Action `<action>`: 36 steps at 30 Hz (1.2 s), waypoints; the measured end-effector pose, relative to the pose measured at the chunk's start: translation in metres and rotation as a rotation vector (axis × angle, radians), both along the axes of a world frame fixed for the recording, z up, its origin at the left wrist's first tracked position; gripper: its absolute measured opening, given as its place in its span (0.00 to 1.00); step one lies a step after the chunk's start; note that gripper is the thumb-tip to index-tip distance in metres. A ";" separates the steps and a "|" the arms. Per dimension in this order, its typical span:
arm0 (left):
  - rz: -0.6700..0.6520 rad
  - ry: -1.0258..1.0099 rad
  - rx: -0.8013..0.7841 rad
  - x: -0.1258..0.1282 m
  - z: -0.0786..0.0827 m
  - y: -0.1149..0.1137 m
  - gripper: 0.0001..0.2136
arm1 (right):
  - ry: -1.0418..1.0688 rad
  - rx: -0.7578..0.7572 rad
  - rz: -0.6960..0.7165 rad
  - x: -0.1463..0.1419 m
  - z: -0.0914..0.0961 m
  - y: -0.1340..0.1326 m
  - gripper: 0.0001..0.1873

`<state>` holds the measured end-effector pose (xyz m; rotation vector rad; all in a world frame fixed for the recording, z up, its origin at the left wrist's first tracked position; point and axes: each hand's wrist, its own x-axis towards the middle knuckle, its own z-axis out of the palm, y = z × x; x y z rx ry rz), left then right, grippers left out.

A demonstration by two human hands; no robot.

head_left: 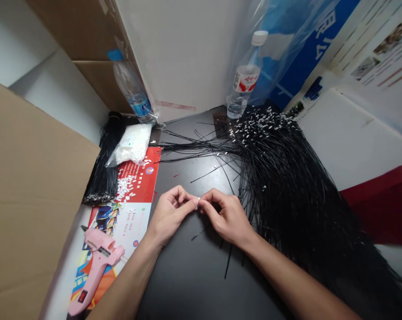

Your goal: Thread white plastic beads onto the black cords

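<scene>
My left hand [170, 211] and my right hand [226, 215] meet over the dark table, both closed in a pinch. A tiny white plastic connector [198, 199] shows between the two sets of fingertips, seemingly in the left pinch. Whatever the right fingertips grip is hidden. Beside my right hand lies a large heap of thin black wires [287, 191], many tipped with white connectors. Several loose wires [201, 149] stretch across the table beyond my hands. Left of my left hand, loose white connectors [125, 186] are scattered on a red printed sheet [147, 189].
A pink glue gun [99, 262] lies at the lower left. Behind are a bag of white pieces [134, 142], a bundle of black wires [104, 178] and two plastic bottles, one blue-capped [130, 89], one white-capped [246, 80]. Cardboard [30, 200] stands at the left edge.
</scene>
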<state>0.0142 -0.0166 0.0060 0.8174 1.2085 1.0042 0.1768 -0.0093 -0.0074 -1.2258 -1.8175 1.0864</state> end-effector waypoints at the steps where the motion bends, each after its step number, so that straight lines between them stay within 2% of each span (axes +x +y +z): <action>1: 0.003 0.003 0.003 0.000 -0.001 0.000 0.22 | -0.002 0.013 -0.006 -0.001 0.000 0.000 0.09; 6: 0.036 -0.026 0.014 0.001 -0.005 -0.001 0.22 | -0.009 0.040 -0.026 -0.002 0.001 0.000 0.08; 13: 0.096 -0.167 0.000 0.000 -0.007 0.002 0.19 | -0.131 0.087 -0.078 0.003 0.005 -0.001 0.07; 20: 0.170 -0.172 0.008 0.001 -0.006 0.003 0.20 | -0.180 0.107 -0.060 0.005 0.005 0.000 0.08; 23: 0.237 -0.201 0.040 0.000 -0.008 0.005 0.19 | -0.307 0.158 -0.023 0.007 0.007 0.000 0.07; 26: 0.292 -0.218 0.070 0.000 -0.009 0.005 0.19 | -0.445 0.214 0.010 0.009 0.018 -0.005 0.07; 29: 0.331 -0.134 0.135 0.001 -0.006 0.001 0.17 | -0.500 0.271 -0.002 0.014 0.040 -0.011 0.08; 31: 0.340 -0.046 0.192 0.002 -0.001 -0.002 0.16 | -0.600 0.353 -0.088 0.023 0.057 -0.009 0.09; 33: 0.319 0.007 0.232 0.002 0.004 -0.005 0.15 | -0.759 0.409 -0.270 0.039 0.075 0.004 0.09; 36: 0.287 0.053 0.291 0.002 0.010 -0.008 0.13 | -1.016 0.339 -0.572 0.073 0.095 0.045 0.12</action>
